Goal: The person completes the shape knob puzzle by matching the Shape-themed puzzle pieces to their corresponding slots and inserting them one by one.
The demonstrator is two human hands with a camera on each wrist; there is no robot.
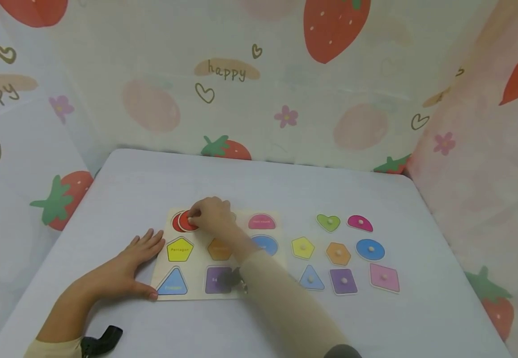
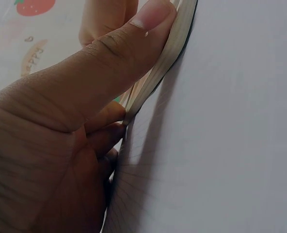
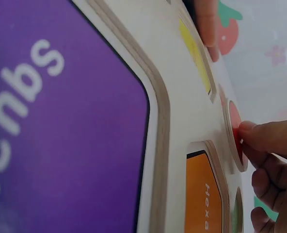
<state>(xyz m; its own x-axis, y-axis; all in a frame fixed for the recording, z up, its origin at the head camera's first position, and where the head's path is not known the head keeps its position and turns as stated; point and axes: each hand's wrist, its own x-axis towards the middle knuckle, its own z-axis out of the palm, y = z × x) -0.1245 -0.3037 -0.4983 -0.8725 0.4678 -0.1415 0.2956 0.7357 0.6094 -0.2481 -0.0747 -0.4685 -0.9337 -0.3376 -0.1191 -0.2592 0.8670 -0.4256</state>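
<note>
My right hand [image 1: 214,215] pinches a red circle piece [image 3: 235,128] between thumb and fingers. In the head view the piece overlaps the red round recess at the board's far left corner, set off slightly to the right. The wooden shape puzzle board [image 1: 198,293] lies flat, with recesses including a yellow pentagon [image 1: 180,249], a blue triangle [image 1: 172,282] and a purple square [image 3: 75,126]. My left hand [image 1: 129,263] rests at the board's left edge, fingers spread and thumb at the near corner. The left wrist view shows that thumb [image 2: 153,17] against the board's edge.
Right of the board lie several knobbed pieces: a green heart [image 1: 328,223], pink half circle [image 1: 360,223], yellow pentagon piece [image 1: 302,247], orange hexagon [image 1: 338,254], blue oval [image 1: 370,249], blue triangle piece [image 1: 311,278], purple square piece [image 1: 343,282] and pink parallelogram [image 1: 385,278]. White cloth covers the table [image 1: 442,298].
</note>
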